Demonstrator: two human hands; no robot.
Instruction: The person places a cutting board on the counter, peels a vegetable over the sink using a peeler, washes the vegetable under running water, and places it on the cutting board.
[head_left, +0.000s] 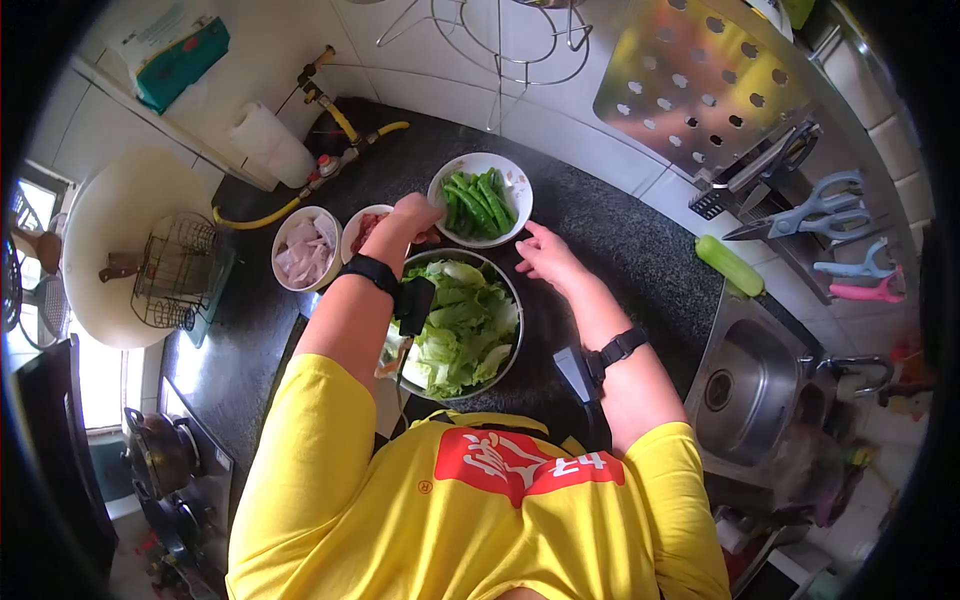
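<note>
Your dark, speckled worktop [630,255] spans the area in front of you and meets the tiled wall at its far edge. Above it, to your right, is the perforated metal panel [700,70]. The steel sink [748,390] is set at the near right.

Directly ahead of your body stands the metal bowl [519,325], filled with leafy greens [468,320]. Just beyond it stands the patterned bowl [516,185], which contains the green peppers [478,203]. Your 2 hands are positioned at this bowl, 1 on each side.

Your left hand [412,214] is at the left rim, back upward, with its fingers partly curled. The fingertips meet the rim in this view; whether they grip it cannot be told. Your right hand [552,256] is at the near right of the same bowl, loosely open and empty, with its fingers apart and directed toward the rim. Contact there cannot be confirmed.

To your left, 2 smaller vessels stand side by side: the white bowl [281,274] of pale pink pieces [307,250], and the small bowl [347,240] of reddish pieces [362,230], partly hidden behind your left forearm.
</note>
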